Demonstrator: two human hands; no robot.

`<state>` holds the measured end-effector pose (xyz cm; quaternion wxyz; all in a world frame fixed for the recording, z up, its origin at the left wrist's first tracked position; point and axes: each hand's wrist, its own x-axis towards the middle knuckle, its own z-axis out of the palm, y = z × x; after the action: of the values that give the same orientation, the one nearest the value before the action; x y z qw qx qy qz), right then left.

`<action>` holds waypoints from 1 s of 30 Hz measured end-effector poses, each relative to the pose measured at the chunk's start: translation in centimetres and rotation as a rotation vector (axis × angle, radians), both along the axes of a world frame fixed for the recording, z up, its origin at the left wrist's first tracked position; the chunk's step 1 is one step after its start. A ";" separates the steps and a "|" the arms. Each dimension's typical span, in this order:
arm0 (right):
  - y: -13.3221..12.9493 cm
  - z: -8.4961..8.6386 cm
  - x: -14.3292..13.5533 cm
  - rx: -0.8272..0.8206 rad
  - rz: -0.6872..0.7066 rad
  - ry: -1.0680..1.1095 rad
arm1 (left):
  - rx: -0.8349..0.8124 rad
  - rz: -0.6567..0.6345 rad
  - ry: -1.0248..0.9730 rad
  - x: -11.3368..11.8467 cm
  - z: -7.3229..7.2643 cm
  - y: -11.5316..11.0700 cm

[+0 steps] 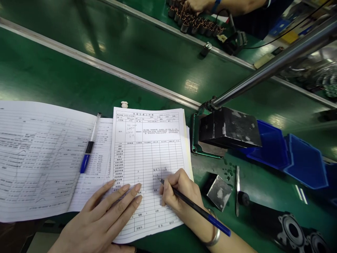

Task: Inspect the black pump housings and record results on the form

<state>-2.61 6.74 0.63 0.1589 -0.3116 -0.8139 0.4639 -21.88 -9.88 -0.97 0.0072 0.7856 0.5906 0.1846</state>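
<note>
A printed form [147, 154] with a table and some handwriting lies on top of other papers. My right hand [181, 196] grips a black pen [195, 205] with a blue end, its tip touching the form near the handwritten entries. Flat across the lower left of the sheet rests my left hand [105, 214], fingers stretched out, holding nothing. To the left, an open booklet [39, 161] of printed pages extends under the form's side. A second pen [90, 144], clear with a blue cap, lies on the booklet.
A metal pole [263, 66] rises from a green base beside a black block [231, 128]. Blue bins [306, 161], a smaller metal block [219, 193] and dark cylindrical parts [286, 226] are at right. Across the bench, another person's hand [197, 5] is among copper-wired parts [195, 23].
</note>
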 end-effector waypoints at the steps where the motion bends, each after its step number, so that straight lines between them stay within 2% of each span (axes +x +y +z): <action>1: 0.0 0.0 0.0 0.012 0.004 0.012 | 0.002 0.000 0.001 0.0 0.0 0.0; 12: 0.1 0.4 -0.2 0.016 0.008 0.010 | -0.007 -0.004 -0.014 0.0 -0.1 -0.1; 30: -0.1 0.0 0.1 0.052 -0.005 -0.021 | 0.004 0.002 -0.016 0.1 0.2 0.3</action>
<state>-2.54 6.67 0.65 0.1598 -0.3144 -0.8264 0.4390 -21.78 -9.62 -0.81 0.0103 0.7834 0.5910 0.1920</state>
